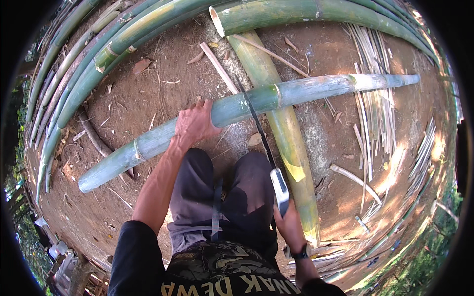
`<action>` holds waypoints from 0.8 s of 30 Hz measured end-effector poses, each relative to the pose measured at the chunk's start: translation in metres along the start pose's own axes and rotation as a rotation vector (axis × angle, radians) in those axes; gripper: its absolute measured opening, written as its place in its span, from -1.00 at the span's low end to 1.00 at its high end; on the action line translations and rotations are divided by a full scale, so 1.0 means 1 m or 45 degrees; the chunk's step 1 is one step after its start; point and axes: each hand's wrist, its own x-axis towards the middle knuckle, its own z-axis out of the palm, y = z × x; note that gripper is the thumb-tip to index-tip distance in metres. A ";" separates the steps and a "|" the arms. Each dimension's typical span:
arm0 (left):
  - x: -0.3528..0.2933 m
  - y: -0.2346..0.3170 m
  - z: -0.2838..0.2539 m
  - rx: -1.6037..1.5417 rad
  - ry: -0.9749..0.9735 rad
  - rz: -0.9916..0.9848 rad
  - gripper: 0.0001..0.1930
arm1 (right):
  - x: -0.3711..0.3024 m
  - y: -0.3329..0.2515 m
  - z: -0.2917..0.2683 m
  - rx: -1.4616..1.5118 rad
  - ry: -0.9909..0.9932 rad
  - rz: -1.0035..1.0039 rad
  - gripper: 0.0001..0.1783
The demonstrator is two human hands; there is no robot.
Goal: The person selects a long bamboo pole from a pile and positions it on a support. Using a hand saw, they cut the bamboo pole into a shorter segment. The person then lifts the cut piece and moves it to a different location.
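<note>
A long green bamboo pole point(232, 106) lies slanting across the view in front of my knees, over a yellowish bamboo log point(291, 143). My left hand point(195, 122) is wrapped over the pole, left of the log. In my right hand point(290, 224), beside my right thigh, is the white and dark handle of a hand saw point(264, 138). Its dark, narrow blade reaches forward across the pole, a little left of a node ring. Whether the teeth have cut into the bamboo I cannot tell.
A thick green bamboo log point(276, 17) with a cut open end lies at the far side. Several long bamboo poles point(103, 59) curve along the left. Split bamboo strips point(373, 98) are heaped at right. Pale sawdust point(313, 130) and dry leaves dot the brown dirt.
</note>
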 end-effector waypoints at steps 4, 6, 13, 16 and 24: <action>-0.002 0.003 0.003 0.018 0.069 0.006 -0.13 | 0.037 -0.013 0.002 -0.103 0.066 -0.157 -0.60; -0.002 0.006 0.010 0.023 0.105 0.014 -0.13 | 0.124 -0.050 0.025 -0.117 0.080 -0.242 -0.64; -0.003 -0.001 0.013 0.052 0.144 0.052 -0.13 | 0.002 -0.005 -0.010 -0.044 0.007 -0.032 -0.63; -0.007 -0.003 0.016 0.067 0.246 0.074 -0.15 | 0.004 -0.016 -0.020 -0.081 -0.005 -0.064 -0.61; -0.003 -0.001 0.008 0.032 0.162 0.071 -0.20 | 0.079 -0.039 0.011 -0.139 -0.002 -0.105 -0.54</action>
